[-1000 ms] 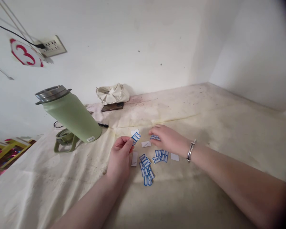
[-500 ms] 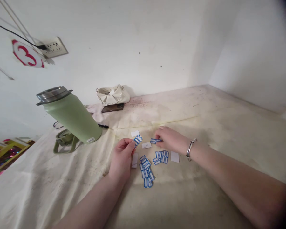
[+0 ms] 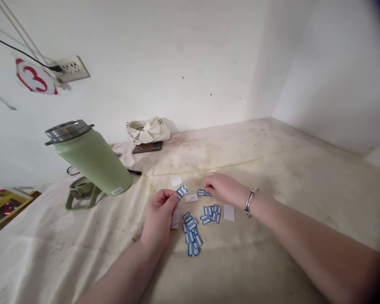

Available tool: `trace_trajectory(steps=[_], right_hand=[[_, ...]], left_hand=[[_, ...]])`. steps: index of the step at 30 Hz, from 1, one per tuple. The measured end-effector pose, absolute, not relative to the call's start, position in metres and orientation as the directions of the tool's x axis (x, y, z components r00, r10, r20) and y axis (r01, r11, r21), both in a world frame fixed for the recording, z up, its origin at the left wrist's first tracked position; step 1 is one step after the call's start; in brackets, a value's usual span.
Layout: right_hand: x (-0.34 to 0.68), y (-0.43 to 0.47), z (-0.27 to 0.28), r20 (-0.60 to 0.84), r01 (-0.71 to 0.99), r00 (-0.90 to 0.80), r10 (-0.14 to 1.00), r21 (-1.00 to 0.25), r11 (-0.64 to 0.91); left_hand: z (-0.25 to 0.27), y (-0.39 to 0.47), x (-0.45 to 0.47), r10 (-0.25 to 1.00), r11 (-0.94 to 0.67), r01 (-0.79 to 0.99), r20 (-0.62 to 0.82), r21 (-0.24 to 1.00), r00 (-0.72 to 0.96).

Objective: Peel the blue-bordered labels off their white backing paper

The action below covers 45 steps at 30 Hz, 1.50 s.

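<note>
My left hand (image 3: 160,215) pinches several small white labels with blue borders (image 3: 181,191) between thumb and fingers. My right hand (image 3: 223,188), with a silver bangle at the wrist, has its fingertips closed at the right end of another blue-bordered label piece (image 3: 203,192) low over the cloth. Below the hands lies a loose pile of such labels (image 3: 191,236), with a smaller cluster (image 3: 211,214) to its right. White paper slips lie around them: one at the back (image 3: 177,182), one between the hands (image 3: 191,198), one by my left hand (image 3: 175,219) and one at the right (image 3: 229,213).
A green bottle (image 3: 93,160) stands open at the left, its green lid (image 3: 82,192) beside it and a black pen (image 3: 134,172) near its base. Farther back, a cream bag (image 3: 148,131) sits behind a phone (image 3: 147,147). A cream cloth (image 3: 272,190) covers the table up to the wall.
The view has shifted slightly, so everything appears a little lower and farther left. Both hands keep nearly the same places and holds relative to the labels.
</note>
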State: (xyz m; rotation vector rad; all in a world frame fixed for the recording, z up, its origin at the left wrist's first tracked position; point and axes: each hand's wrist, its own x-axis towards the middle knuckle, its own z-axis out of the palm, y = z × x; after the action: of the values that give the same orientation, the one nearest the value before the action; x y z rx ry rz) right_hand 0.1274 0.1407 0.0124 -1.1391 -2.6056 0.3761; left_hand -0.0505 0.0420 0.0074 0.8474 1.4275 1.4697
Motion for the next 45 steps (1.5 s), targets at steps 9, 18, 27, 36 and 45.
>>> trace_trajectory(steps=[9, 18, 27, 36, 45], right_hand=[[0.126, 0.126, 0.029, 0.14, 0.643, -0.668, 0.731, -0.385, 0.662], [0.105, 0.09, 0.018, 0.107, 0.424, -0.849, 0.518, -0.446, 0.788], [0.1, 0.09, 0.013, 0.1, 0.451, -0.826, 0.555, -0.475, 0.756], [0.104, 0.1, 0.017, 0.018, 0.485, -0.74, 0.672, -0.678, 0.552], [0.126, 0.044, 0.031, -0.128, 0.353, -0.533, 0.836, -0.932, 0.083]], left_hand=[[0.006, 0.042, -0.05, 0.928, 0.041, -0.135, -0.088, 0.99, -0.362], [0.007, 0.042, -0.051, 0.937, 0.016, -0.157, -0.069, 0.988, -0.343], [0.008, 0.042, -0.05, 0.934, 0.019, -0.161, -0.075, 0.987, -0.35], [0.008, 0.043, -0.052, 0.934, -0.003, -0.191, -0.066, 0.982, -0.352], [0.009, 0.026, -0.036, 0.959, 0.066, -0.267, -0.135, 0.962, -0.249]])
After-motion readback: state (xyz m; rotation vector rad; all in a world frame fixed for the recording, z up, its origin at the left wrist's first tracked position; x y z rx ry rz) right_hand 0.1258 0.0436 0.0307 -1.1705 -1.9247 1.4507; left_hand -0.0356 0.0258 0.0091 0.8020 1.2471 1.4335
